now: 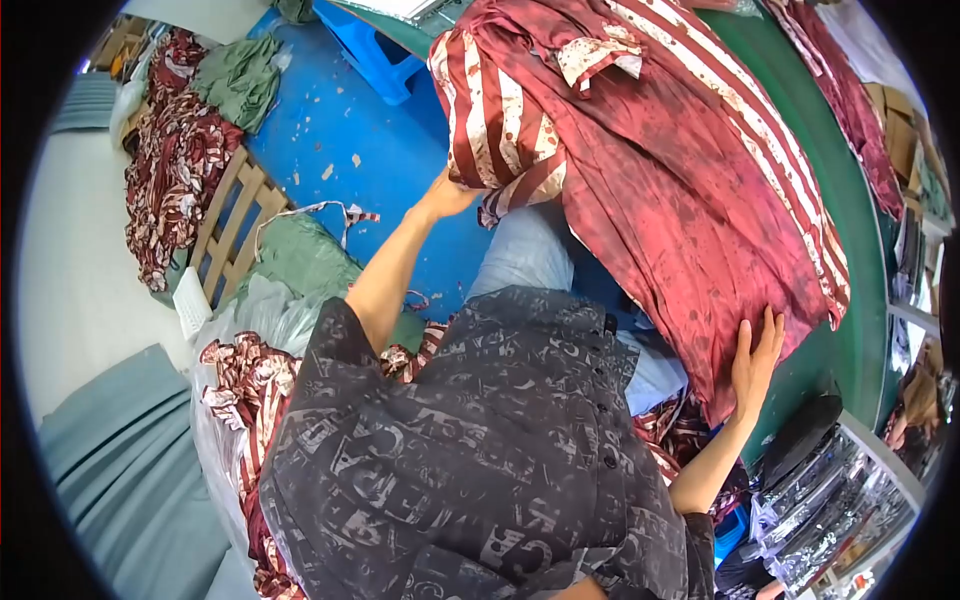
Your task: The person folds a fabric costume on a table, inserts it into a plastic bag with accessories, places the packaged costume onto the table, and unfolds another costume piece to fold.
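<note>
A large red garment with dark blotches and red-and-cream stripes (660,170) is spread over the green table (850,260) and hangs off its near edge. At the garment's left side, my left hand (447,195) touches the striped part; its fingers are mostly hidden by the cloth. My right hand (757,360) lies on the lower right end of the red cloth, fingers stretched out and apart, holding nothing. A small striped piece (600,60) rests on top of the garment near the far end.
A blue stool (375,50) stands on the blue floor (330,110). Patterned red cloth (180,160) is heaped beside a wooden pallet (230,220) at left. A clear plastic bag (215,400) of striped cloth lies beside my body. A black round seat (800,435) is at lower right.
</note>
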A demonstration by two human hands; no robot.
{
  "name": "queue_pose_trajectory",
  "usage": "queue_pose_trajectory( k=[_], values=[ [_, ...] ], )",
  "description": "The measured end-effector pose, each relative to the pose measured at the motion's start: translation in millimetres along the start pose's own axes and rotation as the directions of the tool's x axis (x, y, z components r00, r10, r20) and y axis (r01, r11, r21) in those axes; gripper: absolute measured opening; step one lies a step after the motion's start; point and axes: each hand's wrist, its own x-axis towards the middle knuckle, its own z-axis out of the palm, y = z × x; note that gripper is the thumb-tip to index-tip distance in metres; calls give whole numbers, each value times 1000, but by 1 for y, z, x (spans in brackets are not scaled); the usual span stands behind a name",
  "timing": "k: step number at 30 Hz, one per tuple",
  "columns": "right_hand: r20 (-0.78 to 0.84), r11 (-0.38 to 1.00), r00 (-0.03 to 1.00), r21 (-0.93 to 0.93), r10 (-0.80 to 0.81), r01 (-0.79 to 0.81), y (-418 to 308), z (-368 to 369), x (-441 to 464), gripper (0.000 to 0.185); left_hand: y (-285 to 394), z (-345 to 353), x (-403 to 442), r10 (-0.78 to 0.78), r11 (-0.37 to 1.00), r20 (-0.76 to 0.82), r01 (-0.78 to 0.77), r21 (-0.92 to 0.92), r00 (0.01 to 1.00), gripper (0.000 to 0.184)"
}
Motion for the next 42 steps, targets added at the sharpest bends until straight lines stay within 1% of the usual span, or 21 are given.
queue_pose_trajectory(
  k=[3,4,5,6,9,10,11,13,15,19,21,24,26,28,29,31,33,37,39,40,42],
  values=[
    [-212,996,975,48,-62,74,-34,-20,-7,42,27,-32,7,60,972,142,-90,219,988,57],
    [-175,950,982,288,-71,120,-61,-33,-15,38,46,-51,6,56,970,145,-88,227,988,57],
    [-139,846,987,515,-80,141,-93,-41,-25,35,74,-79,7,-210,932,429,47,360,879,51],
    [29,709,966,685,-257,169,-112,-38,-32,36,103,-105,7,-471,846,619,123,519,629,47],
    [418,512,623,858,-661,-32,-173,-1,-30,49,187,-155,-16,-459,883,712,183,432,532,40],
    [365,513,611,855,-703,79,-192,29,-30,58,209,-161,-29,-330,822,692,556,-124,642,39],
    [308,504,592,841,-745,197,-209,65,-30,68,221,-164,-36,-279,415,575,637,-650,769,38],
    [221,402,454,845,-863,353,-242,115,-40,85,228,-166,-23,-174,378,560,580,-722,810,38],
    [155,243,351,944,-923,222,-274,96,-48,84,236,-164,-3,46,227,483,462,-857,874,39],
    [-12,-3,119,997,-993,79,-305,75,-55,65,260,-140,9,-78,8,289,290,-957,954,44],
    [225,259,-127,837,-966,-482,-308,33,-60,52,221,-156,20,-124,124,260,275,-953,958,47],
    [380,346,118,908,-917,-236,-304,-18,-49,50,248,-138,61,-21,228,239,237,-944,971,52],
    [203,65,274,895,-940,-441,-282,-62,-34,48,306,-136,79,198,224,252,206,-952,947,55],
    [62,-118,516,944,-854,-308,-247,-90,-14,48,352,-141,84,384,213,235,162,-964,893,58],
    [289,44,598,920,-748,-389,-214,-105,-4,44,349,-136,97,402,394,207,36,-918,892,56],
    [170,-370,736,778,-655,-508,-146,-78,-2,53,324,-119,136,391,806,109,-283,-520,914,47],
    [130,-676,844,543,-520,-499,-82,-47,-9,60,305,-96,141,467,882,80,-456,-122,881,33],
    [382,-765,921,571,-73,-298,-11,-32,-51,66,257,-82,157,525,846,-80,-509,158,848,28],
    [460,-360,836,866,299,-348,11,-32,-64,63,235,-80,165,558,817,-70,-532,223,827,29],
    [467,-368,829,862,308,-349,12,-30,-67,63,226,-82,169,594,780,-64,-554,292,802,29],
    [-36,281,851,950,524,-133,17,-31,-60,62,227,-93,179,649,723,-53,-593,354,759,29]
  ],
)
